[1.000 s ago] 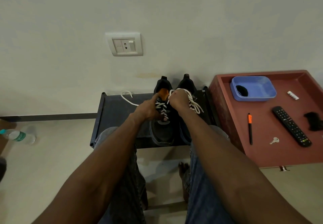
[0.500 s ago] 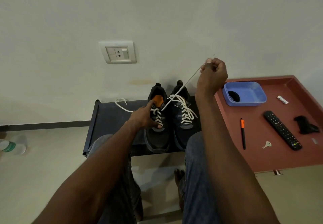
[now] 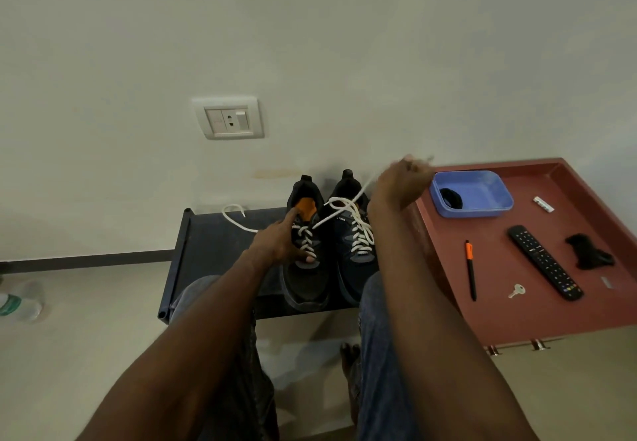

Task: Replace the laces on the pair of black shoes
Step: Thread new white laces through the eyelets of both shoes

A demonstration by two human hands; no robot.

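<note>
Left hand (image 3: 279, 242) presses down on the left shoe (image 3: 305, 251) on the dark rack (image 3: 210, 251). Right hand (image 3: 401, 182) pinches the white lace (image 3: 344, 208), which runs taut toward 2 o'clock from the eyelets. Right shoe (image 3: 355, 244) sits touching it at 3 o'clock, laced.

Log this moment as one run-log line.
left hand: steadies left shoe | right hand: pulls white lace taut | right shoe: laced
</note>
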